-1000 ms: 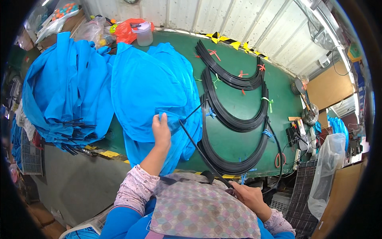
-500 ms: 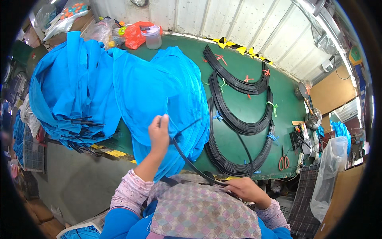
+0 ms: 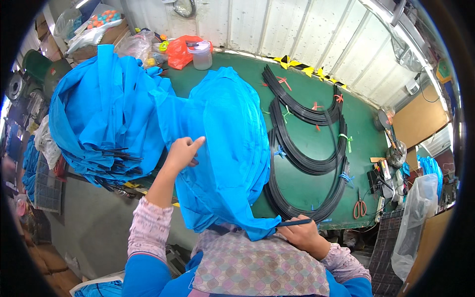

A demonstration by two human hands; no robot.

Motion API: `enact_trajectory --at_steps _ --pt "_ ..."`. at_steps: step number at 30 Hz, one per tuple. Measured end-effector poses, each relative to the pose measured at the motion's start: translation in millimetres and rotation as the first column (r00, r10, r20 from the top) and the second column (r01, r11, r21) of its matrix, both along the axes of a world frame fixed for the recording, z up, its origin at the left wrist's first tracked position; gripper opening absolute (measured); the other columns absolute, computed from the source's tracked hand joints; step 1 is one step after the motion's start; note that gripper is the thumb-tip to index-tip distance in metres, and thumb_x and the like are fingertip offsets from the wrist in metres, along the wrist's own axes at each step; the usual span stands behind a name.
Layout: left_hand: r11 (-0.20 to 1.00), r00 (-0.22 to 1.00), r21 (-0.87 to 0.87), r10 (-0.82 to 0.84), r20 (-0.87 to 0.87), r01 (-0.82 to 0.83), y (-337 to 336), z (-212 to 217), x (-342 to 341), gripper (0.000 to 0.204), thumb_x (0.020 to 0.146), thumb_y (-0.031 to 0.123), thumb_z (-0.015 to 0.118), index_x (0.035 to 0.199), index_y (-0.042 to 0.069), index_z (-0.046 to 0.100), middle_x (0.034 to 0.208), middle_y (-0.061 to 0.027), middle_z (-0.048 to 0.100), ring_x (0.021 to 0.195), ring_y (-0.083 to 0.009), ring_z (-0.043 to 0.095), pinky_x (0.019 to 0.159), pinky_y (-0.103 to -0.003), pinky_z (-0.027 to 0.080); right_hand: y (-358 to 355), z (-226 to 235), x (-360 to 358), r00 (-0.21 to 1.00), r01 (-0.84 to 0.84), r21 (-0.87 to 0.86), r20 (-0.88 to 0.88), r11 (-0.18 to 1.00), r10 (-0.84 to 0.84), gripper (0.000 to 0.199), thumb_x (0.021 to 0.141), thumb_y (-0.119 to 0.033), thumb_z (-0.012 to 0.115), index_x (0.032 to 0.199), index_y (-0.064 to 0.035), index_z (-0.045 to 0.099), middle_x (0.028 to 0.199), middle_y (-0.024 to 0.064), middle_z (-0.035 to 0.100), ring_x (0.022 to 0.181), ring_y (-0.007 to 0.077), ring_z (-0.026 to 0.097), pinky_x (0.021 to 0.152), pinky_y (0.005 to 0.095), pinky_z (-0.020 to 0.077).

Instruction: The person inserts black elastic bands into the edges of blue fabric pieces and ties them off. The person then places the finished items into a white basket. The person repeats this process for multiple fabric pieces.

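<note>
Over the green table's front edge hangs a blue fabric piece (image 3: 220, 143), its lower corner drawn out toward my right hand (image 3: 304, 235). That hand is closed on a thin black strip (image 3: 295, 222), whose end meets the fabric corner; how far it runs inside the cloth is hidden. A dark strip also curves up from near this hand across the bundles, probably the same one. My left hand (image 3: 184, 152) is over the fabric's left part, thumb stretched out and fingers loosely bent, with nothing visible in it.
Bundles of black strips (image 3: 309, 166), tied with coloured ties, lie curved on the green table (image 3: 368, 163). A heap of blue fabric (image 3: 106, 114) fills the left. Orange-handled scissors (image 3: 359, 209) lie at the right. A lidded plastic jar (image 3: 202, 58) and a red bag (image 3: 181, 53) stand at the back.
My left hand has moved left, its thumb now spread out. The fabric's lower corner has come right to my right hand, covering the strip that showed between the hands.
</note>
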State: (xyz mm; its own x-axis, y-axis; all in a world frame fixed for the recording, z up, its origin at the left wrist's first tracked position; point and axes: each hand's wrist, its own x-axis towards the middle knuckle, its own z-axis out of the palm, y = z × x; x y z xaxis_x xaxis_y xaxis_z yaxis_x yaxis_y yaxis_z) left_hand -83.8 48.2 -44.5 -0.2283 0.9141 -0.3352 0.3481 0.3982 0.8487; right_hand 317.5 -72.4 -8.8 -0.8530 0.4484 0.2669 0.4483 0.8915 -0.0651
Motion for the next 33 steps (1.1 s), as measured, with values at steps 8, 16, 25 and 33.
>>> enact_trajectory --at_steps 8,16,25,33 --pt "0.977 0.998 0.213 -0.031 0.059 0.018 22.0 -47.2 -2.5 0.044 0.097 0.036 0.060 0.068 0.004 0.053 0.059 -0.0046 0.054 0.052 -0.0112 0.053 0.045 -0.032 0.045 -3.8 6.2 0.2 0.999 0.044 -0.049 -0.029 0.998 -0.046 0.015 0.082 -0.024 0.069 0.090 -0.0119 0.066 0.072 -0.0005 0.058 0.062 0.0158 0.057 0.053 0.0311 0.0411" --pt "0.691 0.985 0.709 -0.020 -0.172 0.138 -70.0 34.7 127.1 0.027 0.089 0.011 0.061 0.067 0.000 0.050 0.062 -0.0163 0.050 0.053 -0.0293 0.050 0.051 -0.041 0.038 9.4 -3.6 -38.3 0.817 0.247 -0.607 -0.289 0.755 -0.499 0.011 0.086 -0.011 0.066 0.091 -0.0024 0.063 0.077 0.0162 0.063 0.067 0.0373 0.062 0.058 0.0430 0.0488" --pt "0.488 0.883 0.860 0.324 -0.339 0.151 -41.3 55.2 65.9 0.029 0.089 0.007 0.062 0.065 0.003 0.046 0.061 -0.0123 0.044 0.051 -0.0238 0.045 0.047 -0.037 0.035 10.7 -44.2 -12.7 0.838 0.182 -0.658 -0.285 0.731 -0.465 0.017 0.088 -0.022 0.068 0.085 -0.0054 0.068 0.072 0.0125 0.064 0.064 0.0356 0.061 0.057 0.0419 0.0483" --pt "0.793 0.977 0.571 0.184 0.112 -0.215 -68.0 -16.1 97.1 0.038 0.093 0.007 0.059 0.063 0.007 0.036 0.060 0.0010 0.035 0.053 -0.0067 0.038 0.047 -0.031 0.039 52.3 -12.0 -92.0 0.707 0.343 -0.088 -0.631 0.935 -0.319 0.025 0.081 -0.015 0.074 0.102 -0.0054 0.063 0.089 0.0078 0.066 0.081 0.0282 0.062 0.083 0.0433 0.0465"
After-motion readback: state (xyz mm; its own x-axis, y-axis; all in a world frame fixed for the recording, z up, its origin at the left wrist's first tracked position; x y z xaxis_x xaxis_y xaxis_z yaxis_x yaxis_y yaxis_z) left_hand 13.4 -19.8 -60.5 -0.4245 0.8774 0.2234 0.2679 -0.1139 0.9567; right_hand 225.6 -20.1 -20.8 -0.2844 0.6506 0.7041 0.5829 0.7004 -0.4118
